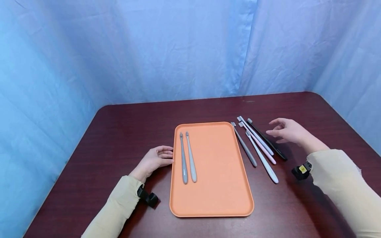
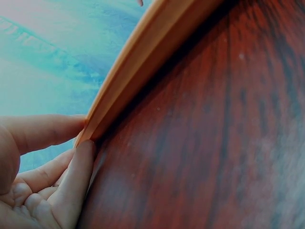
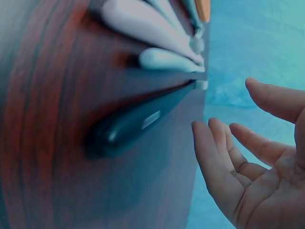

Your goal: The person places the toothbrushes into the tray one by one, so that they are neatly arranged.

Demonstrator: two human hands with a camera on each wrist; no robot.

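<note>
Orange tray (image 1: 214, 198), dark wooden table (image 1: 119, 132), blue curtains (image 1: 89, 49)

No legible text, labels or signs anywhere.

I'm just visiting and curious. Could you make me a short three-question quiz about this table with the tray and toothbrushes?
1. How many toothbrushes lie on the orange tray?
2. True or false: the right hand grips the black toothbrush.
3. What does the left hand touch: (a) the tray's edge, (b) a toothbrush?

Key: 1. Two, one grey toothbrush and one pale toothbrush. 2. False; it hovers open beside it. 3. (a).
</note>
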